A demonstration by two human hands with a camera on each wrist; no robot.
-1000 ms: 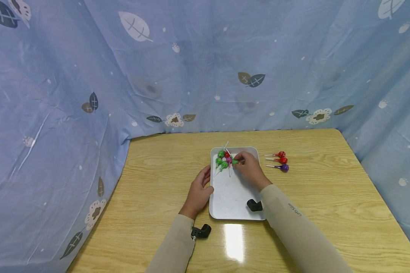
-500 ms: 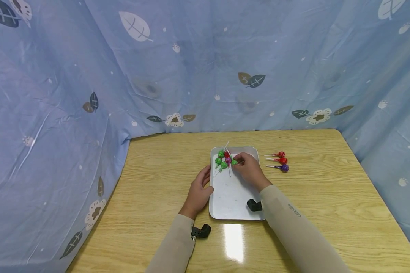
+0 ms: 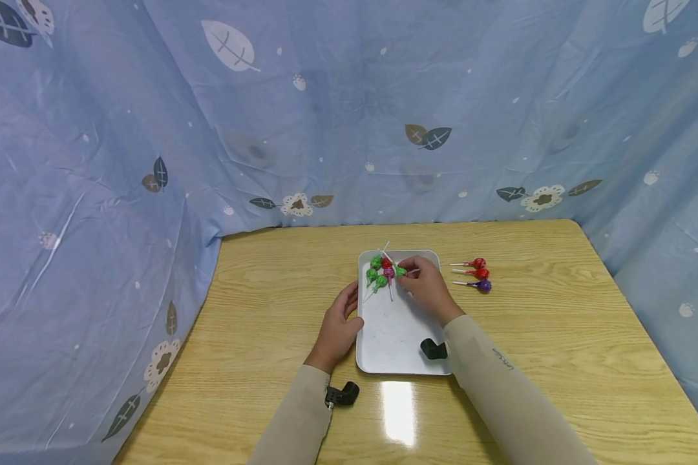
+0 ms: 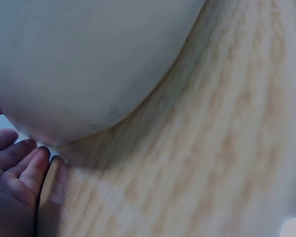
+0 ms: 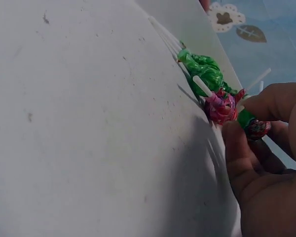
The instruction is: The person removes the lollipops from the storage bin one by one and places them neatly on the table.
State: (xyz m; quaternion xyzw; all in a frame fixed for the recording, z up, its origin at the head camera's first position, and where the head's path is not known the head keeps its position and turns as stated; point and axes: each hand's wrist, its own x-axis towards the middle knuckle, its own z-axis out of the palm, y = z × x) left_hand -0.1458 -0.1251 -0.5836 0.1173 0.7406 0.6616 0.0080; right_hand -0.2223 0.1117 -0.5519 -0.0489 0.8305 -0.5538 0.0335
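Observation:
In the head view my right hand is over the upper right of a white tray, pinching a green lollipop between thumb and forefinger. Its stick points up and left. Seen from the right wrist, the thumb and forefinger close on the green wrapper, right beside a pink lollipop. Green lollipops and a red one lie clustered with the pink one in the tray's upper left. My left hand rests along the tray's left side, fingers outside the wall and thumb at the rim.
Two red lollipops and a purple lollipop lie in a column on the wooden table, right of the tray. A blue patterned cloth hangs behind the table and along both sides.
My right hand has turned the green lollipop slightly and raised its head a little, with its white stick now showing more. The pink lollipop has shifted slightly left. My left hand stays put.

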